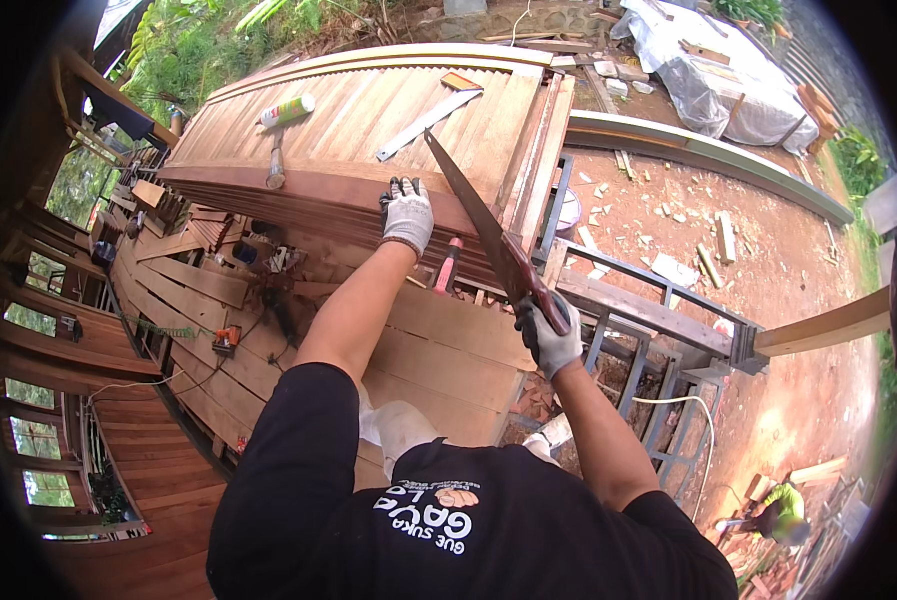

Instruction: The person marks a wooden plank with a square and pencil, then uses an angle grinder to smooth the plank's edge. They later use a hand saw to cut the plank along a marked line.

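Observation:
My gloved right hand (551, 335) grips a handsaw (483, 222) by its dark reddish-brown handle. The blade slants up and left past the corner of a louvred wooden panel (343, 125), and I cannot tell whether it touches the wood. At the panel's near rail, my gloved left hand (406, 215) has its fingers curled over the edge. Several such panels appear stacked beneath. A try square (428, 122) with an orange stock lies on the slats, along with a white and green tube (287, 110). Near the rail stands a hammer (276, 165). Below the left hand is a red-handled tool (449, 263).
Boards (448, 340) cover the floor around my legs, with an orange power tool (226, 341) on them. A metal frame (658, 320) and long beam (708, 160) lie right. White sheeting (713, 85) covers a pile. Another person (786, 515) in a yellow-green top is lower right.

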A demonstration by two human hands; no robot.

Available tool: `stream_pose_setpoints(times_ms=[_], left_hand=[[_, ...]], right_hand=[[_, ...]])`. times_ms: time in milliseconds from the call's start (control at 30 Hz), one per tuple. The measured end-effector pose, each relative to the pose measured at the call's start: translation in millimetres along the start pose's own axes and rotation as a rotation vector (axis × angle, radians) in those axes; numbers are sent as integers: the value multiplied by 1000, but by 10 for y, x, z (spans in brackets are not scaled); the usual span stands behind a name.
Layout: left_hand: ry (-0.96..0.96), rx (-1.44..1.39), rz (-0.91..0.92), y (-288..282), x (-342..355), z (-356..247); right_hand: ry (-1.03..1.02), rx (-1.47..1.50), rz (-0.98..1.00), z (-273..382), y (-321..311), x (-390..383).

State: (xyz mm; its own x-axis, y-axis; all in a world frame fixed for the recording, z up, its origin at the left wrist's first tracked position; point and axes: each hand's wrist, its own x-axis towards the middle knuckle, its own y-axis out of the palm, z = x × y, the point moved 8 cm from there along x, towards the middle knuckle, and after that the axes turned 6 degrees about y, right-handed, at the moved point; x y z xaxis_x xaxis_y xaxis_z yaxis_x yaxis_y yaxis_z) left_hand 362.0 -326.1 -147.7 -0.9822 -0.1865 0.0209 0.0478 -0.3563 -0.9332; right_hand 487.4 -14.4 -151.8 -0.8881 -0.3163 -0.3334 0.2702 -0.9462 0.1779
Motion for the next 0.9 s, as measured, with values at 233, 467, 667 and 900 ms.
stream_pose_setpoints(times_ms=[233, 467, 667, 900], left_hand=[[-32, -3, 60, 38, -119, 107], [384, -313, 102, -957, -525, -917], [407, -75, 0, -431, -186, -927], [382, -53, 63, -617, -272, -1016]], right_hand=[[-224, 88, -171, 7, -830, -1218], [-182, -174, -535, -207, -2194, -2024], [-161, 86, -564, -489, -2190, -1996], [-120, 53, -515, -572, -1965, -1959]])
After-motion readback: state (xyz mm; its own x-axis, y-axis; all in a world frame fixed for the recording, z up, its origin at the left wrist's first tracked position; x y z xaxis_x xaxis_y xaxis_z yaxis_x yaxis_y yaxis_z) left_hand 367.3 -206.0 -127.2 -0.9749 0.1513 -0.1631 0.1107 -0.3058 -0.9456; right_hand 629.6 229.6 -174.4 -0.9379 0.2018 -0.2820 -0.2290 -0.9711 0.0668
